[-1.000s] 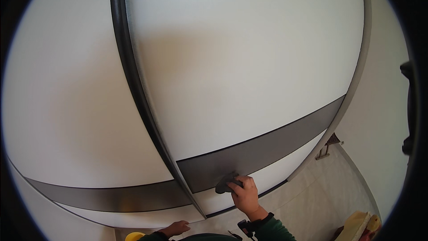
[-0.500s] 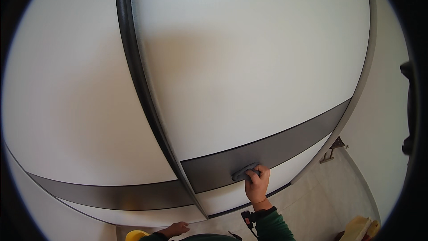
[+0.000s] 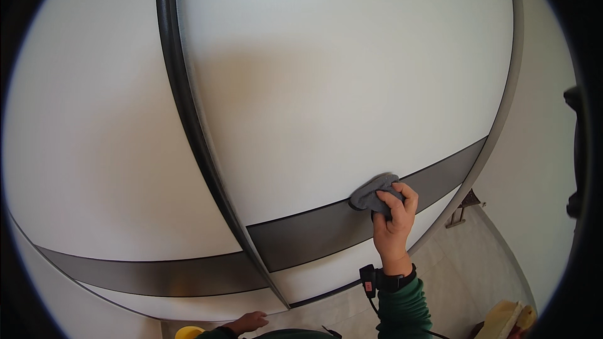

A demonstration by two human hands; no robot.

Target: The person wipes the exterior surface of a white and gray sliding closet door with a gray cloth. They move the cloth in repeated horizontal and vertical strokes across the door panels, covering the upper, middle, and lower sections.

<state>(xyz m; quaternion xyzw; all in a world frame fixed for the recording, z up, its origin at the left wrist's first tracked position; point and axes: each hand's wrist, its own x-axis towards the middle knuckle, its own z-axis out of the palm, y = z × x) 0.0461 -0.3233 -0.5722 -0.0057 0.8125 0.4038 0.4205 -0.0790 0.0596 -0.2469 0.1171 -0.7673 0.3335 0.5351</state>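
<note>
Starting at the left, we see a white door panel (image 3: 107,150) crossed low down by a grey band (image 3: 151,277). At the lower edge sits part of a rounded yellow object (image 3: 189,333), and above it a dark upright strip (image 3: 188,110) runs down between the two panels. Next we find the left grip (image 3: 249,321), low and near the foot of the doors; we cannot tell whether its fingers are apart or together. On the right-hand white panel (image 3: 345,88), we see a grey cloth (image 3: 369,194) lying across the upper edge of that panel's dark grey band (image 3: 308,242). The right grip (image 3: 396,220) is clamped on the cloth, fingers bent over it, above a black wrist strap (image 3: 394,282) and a green sleeve (image 3: 405,311). Farther right, we see a dark stand (image 3: 461,208) on the pale tiled floor (image 3: 440,263), then a yellowish bundle (image 3: 499,321) at the lower edge.
</note>
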